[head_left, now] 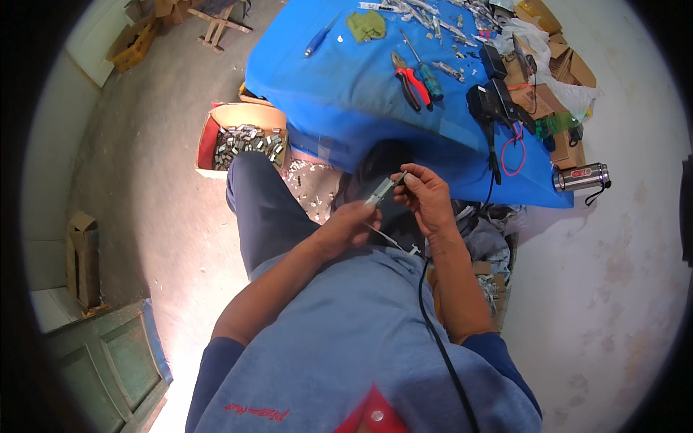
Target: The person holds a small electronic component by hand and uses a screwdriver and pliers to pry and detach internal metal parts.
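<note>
1. The left hand (349, 226) is closed around the near end of a pale, flat strip (380, 190), thumb on top.
2. The right hand (427, 196) is narrowed to a pinch, thumb and forefinger on the strip's far right end; the exact contact is too small to make out.
3. The strip is held above the person's lap, between the two hands, slanting from near left to far right.
4. A thin white lead (390, 239) hangs near the left hand, slanting toward the near right.
5. A black cord (439, 339) runs down the right side of the person's apron (339, 317).
6. Far of the hands, a blue cloth (303, 86) covers the table. On it lie red-and-black pliers (411, 81), a teal screwdriver (432, 81) just right of them, a blue screwdriver (315, 45) farther left and a green rag (366, 27).
7. At the cloth's right are black adapters (485, 103) and a red wire (505, 149); a steel flask (582, 176) lies on its side at the right corner.
8. Left of the table, beside the person's left knee, a box (245, 113) holds many small metal pieces (249, 141).
</note>
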{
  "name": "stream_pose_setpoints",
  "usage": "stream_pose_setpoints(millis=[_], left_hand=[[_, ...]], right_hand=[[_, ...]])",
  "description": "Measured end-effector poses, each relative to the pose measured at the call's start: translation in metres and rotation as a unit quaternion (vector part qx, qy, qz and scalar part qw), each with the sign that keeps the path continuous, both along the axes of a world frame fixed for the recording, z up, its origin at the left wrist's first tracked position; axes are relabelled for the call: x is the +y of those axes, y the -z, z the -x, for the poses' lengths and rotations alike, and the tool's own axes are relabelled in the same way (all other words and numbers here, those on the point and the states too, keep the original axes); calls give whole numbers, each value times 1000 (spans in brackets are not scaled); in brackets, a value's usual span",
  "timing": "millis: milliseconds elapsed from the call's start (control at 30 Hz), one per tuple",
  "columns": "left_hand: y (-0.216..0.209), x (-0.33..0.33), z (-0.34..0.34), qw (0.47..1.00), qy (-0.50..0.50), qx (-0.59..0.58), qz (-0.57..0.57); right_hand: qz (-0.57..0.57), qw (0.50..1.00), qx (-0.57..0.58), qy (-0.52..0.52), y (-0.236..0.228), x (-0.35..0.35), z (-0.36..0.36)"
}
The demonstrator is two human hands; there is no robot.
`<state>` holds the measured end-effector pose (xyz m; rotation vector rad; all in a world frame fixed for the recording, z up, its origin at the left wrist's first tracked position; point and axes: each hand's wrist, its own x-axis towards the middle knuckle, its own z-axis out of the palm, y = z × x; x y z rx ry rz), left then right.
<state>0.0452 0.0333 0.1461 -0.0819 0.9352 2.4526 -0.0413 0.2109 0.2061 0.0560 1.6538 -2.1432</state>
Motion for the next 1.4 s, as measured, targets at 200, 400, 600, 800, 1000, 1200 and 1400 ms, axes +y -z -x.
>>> stream_pose_setpoints(millis=[200,400,600,800,1000,1200,1400], left_hand=[[-38,-10,36,997,-21,9,75],[-49,-21,65,992,-21,11,122],[-42,-24,91,989,-52,-29,134],[-52,-31,121,987,-83,-63,124],[-47,-41,146,976,-152,-114,103],[-42,-39,149,976,-157,-91,121],[-41,-38,151,975,-155,-96,124]], right_hand=[[-75,992,101,-7,-32,-15,40],[-314,855,404,83,-36,-23,95],[-453,694,552,91,-43,-20,160],[-540,728,422,-15,-63,-26,197],[-448,837,313,-26,-54,-3,230],[-277,943,183,-13,-56,-3,189],[-266,937,222,-42,-60,13,139]])
